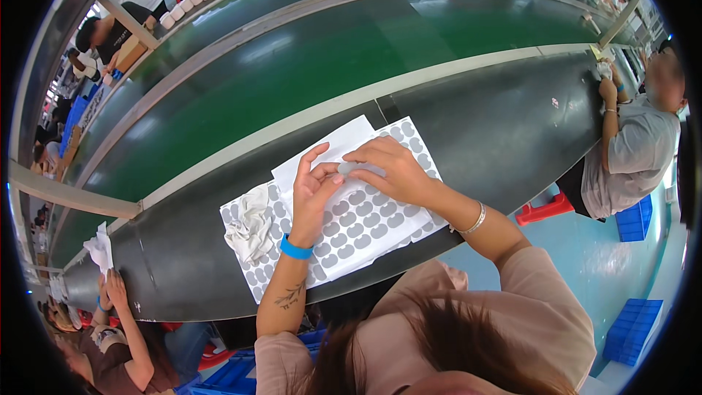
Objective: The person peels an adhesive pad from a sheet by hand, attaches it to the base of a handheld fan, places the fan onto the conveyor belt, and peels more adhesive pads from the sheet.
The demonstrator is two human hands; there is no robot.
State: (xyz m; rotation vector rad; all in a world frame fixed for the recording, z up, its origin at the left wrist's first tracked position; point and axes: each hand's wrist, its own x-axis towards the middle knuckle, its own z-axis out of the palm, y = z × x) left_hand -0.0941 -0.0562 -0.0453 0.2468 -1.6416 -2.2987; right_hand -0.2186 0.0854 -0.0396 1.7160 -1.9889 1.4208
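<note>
Over the white sheets, both my hands meet at a small grey sticker (pixel 346 168). My left hand (pixel 313 189) pinches its left side between thumb and a finger, with the index finger raised. From the right, my right hand (pixel 391 170) grips the same piece between thumb and fingers. Beneath them lies a white sheet (pixel 363 224) with rows of grey rounded stickers, on top of more such sheets. A plain white paper (pixel 329 145) lies just beyond my hands. Left of my left wrist, a crumpled white cloth (pixel 250 225) rests on the sheets.
The black worktop (pixel 504 128) runs left and right. Beyond its pale rail lies a green conveyor belt (pixel 307 51). Co-workers sit at the far right (pixel 632 132) and lower left (pixel 110 336). Blue crates (pixel 632 330) and a red stool (pixel 545 210) stand on the floor.
</note>
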